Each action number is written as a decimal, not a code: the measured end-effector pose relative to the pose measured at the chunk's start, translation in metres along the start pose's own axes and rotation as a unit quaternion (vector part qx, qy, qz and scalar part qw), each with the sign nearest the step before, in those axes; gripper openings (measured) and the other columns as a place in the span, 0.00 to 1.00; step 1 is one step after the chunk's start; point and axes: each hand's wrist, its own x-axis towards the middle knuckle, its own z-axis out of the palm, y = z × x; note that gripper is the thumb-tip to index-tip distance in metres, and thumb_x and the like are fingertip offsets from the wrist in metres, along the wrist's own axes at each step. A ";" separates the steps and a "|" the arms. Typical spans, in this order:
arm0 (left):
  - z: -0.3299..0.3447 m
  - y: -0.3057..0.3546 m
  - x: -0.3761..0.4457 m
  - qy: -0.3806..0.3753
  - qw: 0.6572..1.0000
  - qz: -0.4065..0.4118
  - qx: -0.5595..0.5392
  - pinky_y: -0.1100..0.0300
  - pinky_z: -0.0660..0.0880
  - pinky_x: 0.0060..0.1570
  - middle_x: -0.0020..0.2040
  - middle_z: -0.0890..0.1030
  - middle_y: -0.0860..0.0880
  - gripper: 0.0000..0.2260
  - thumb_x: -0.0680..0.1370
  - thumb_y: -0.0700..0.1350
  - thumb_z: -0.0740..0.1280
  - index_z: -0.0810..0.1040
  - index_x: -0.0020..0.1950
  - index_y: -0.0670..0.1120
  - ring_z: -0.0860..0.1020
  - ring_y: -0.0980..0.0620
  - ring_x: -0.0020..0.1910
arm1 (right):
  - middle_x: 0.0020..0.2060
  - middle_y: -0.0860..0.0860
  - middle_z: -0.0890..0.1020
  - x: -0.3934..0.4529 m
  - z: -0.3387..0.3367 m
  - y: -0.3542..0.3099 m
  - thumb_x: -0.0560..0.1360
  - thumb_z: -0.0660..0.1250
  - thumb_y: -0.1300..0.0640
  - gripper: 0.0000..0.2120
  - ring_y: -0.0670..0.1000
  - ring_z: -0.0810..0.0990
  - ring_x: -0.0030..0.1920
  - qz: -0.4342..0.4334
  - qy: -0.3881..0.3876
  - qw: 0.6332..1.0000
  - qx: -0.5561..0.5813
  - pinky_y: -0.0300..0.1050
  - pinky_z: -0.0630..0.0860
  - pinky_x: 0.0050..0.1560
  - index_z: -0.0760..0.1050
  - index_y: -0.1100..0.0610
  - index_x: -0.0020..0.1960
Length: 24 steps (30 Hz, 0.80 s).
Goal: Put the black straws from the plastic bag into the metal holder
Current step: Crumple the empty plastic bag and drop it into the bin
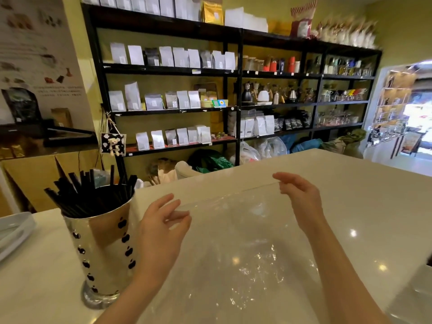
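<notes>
A shiny metal holder (pixel 102 253) with black bean-shaped marks stands on the white counter at the left. Many black straws (pixel 91 195) stick out of its top, fanned in several directions. A clear plastic bag (pixel 238 230) is stretched flat between my two hands above the counter; I see no straws inside it. My left hand (pixel 163 228) pinches the bag's upper left edge, just right of the holder. My right hand (pixel 301 195) pinches the upper right edge.
The white counter (pixel 350 183) runs to the right and far side. A white tray (pixel 14 230) lies at the left edge. A dark object (pixel 429 263) shows at the right edge. Black shelves (pixel 233 90) with bags and kettles stand behind.
</notes>
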 end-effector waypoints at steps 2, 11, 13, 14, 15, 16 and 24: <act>-0.003 0.001 0.003 0.003 1.000 0.014 0.007 0.64 0.75 0.48 0.56 0.77 0.48 0.15 0.69 0.37 0.71 0.78 0.55 0.43 0.79 0.56 0.43 | 0.48 0.51 0.81 -0.002 0.001 -0.006 0.66 0.66 0.74 0.19 0.46 0.78 0.47 -0.022 -0.067 0.997 -0.042 0.28 0.76 0.47 0.80 0.54 0.48; -0.007 0.010 0.000 0.050 0.963 0.173 0.200 0.62 0.69 0.37 0.41 0.79 0.47 0.05 0.66 0.41 0.73 0.82 0.41 0.46 0.71 0.53 0.39 | 0.54 0.51 0.79 0.007 0.004 -0.032 0.66 0.73 0.58 0.05 0.55 0.69 0.63 -0.210 -0.064 0.833 -0.507 0.52 0.57 0.69 0.82 0.49 0.41; -0.010 0.018 -0.002 0.071 0.950 0.206 0.224 0.59 0.66 0.38 0.41 0.79 0.46 0.05 0.65 0.43 0.73 0.82 0.40 0.46 0.68 0.52 0.41 | 0.61 0.49 0.76 0.000 0.011 -0.043 0.66 0.73 0.55 0.07 0.53 0.66 0.67 -0.213 -0.143 0.821 -0.510 0.55 0.54 0.72 0.82 0.47 0.44; -0.012 0.023 -0.002 0.079 0.946 0.223 0.222 0.60 0.65 0.39 0.42 0.79 0.46 0.05 0.66 0.44 0.72 0.82 0.40 0.47 0.68 0.52 0.43 | 0.60 0.47 0.77 -0.007 0.017 -0.050 0.67 0.73 0.54 0.08 0.51 0.69 0.66 -0.214 -0.189 0.835 -0.471 0.53 0.57 0.71 0.81 0.47 0.46; -0.015 0.028 -0.001 0.086 0.944 0.235 0.213 0.61 0.64 0.41 0.43 0.79 0.46 0.05 0.66 0.45 0.72 0.82 0.41 0.47 0.67 0.52 0.45 | 0.56 0.44 0.79 -0.012 0.024 -0.054 0.68 0.72 0.53 0.08 0.48 0.73 0.62 -0.215 -0.228 0.850 -0.423 0.50 0.61 0.69 0.81 0.46 0.47; -0.018 0.032 0.000 0.092 0.945 0.243 0.198 0.64 0.63 0.44 0.45 0.79 0.45 0.06 0.67 0.46 0.72 0.82 0.43 0.47 0.67 0.52 0.47 | 0.51 0.41 0.81 -0.017 0.030 -0.057 0.70 0.70 0.53 0.06 0.45 0.77 0.56 -0.217 -0.252 0.857 -0.395 0.47 0.62 0.69 0.81 0.46 0.46; -0.060 0.057 0.017 0.038 0.990 0.114 0.077 0.56 0.54 0.67 0.74 0.54 0.53 0.48 0.61 0.65 0.70 0.48 0.73 0.53 0.53 0.56 0.71 | 0.30 0.49 0.85 -0.021 0.023 -0.096 0.70 0.69 0.65 0.05 0.46 0.84 0.35 -0.113 -0.144 0.978 -0.104 0.37 0.80 0.38 0.82 0.58 0.43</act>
